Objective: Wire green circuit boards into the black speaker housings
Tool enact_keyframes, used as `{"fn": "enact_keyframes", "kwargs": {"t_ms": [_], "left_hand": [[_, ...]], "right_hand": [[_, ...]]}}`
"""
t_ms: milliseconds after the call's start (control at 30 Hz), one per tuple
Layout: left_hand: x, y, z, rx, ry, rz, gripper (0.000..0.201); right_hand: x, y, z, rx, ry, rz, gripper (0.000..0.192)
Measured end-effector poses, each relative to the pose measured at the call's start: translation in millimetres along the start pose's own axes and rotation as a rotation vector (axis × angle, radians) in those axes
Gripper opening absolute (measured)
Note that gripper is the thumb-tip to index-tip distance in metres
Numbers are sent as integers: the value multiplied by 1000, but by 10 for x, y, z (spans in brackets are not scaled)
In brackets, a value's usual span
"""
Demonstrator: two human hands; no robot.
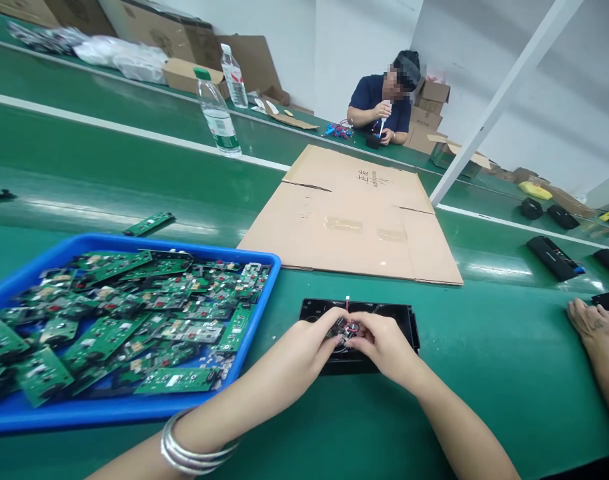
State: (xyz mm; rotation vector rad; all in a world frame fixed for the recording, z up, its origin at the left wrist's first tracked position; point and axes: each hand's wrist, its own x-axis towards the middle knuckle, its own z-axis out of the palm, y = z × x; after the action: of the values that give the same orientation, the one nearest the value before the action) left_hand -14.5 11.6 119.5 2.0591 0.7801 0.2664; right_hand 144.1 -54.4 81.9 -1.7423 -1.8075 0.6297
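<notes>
Near the front of the green worktop point(484, 373), the flat black plastic housing point(384, 313) lies under both hands. Left hand point(304, 343) and right hand point(381, 347) meet over its middle, fingers pinched closed on a small red-wired part point(348, 327). Just left sits a blue plastic tray point(264, 260) of green circuit boards point(104, 333); beyond lies flattened brown cardboard point(354, 220).

Left of your hands the blue tray point(264, 293) of circuit boards point(104, 333) blocks you; ahead lies flat cardboard point(354, 220); bare belt point(484, 360) opens rightward up to a co-worker's hand point(591, 323).
</notes>
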Motion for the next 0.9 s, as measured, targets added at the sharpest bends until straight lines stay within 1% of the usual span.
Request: {"fn": "enact_keyframes", "kwargs": {"t_ms": [133,233,400,467,533,600,667,733,833,900], "left_hand": [[20,-15,-13,-51,6,-17,26],[15,-23,4,-84,14,-35,26],[-9,17,28,-103,31,2,24],[-11,32,32,-78,41,-8,23],[-10,38,29,-16,54,-47,22],[-12,35,16,51,55,-104,20],[-15,28,-3,89,46,-159,17],[-16,18,-13,116,55,-189,15],[-13,-4,16,184,98,-195,14],[-8,-25,64,227,133,-190,13]], "right_hand": [[12,-16,-7,-8,16,-71,6],[4,-28,-7,-4,34,-85,5],[9,-17,-22,6,12,-88,2],[17,6,-15,-4,16,-56,5],[25,30,1,-27,23,-15,13],[33,49,18,-45,-10,1,20],[42,64,27,-21,-37,-4,19],[52,83,22,73,6,37,13],[59,111,-8,262,151,178,7],[50,108,-32,298,195,214,11]]}}
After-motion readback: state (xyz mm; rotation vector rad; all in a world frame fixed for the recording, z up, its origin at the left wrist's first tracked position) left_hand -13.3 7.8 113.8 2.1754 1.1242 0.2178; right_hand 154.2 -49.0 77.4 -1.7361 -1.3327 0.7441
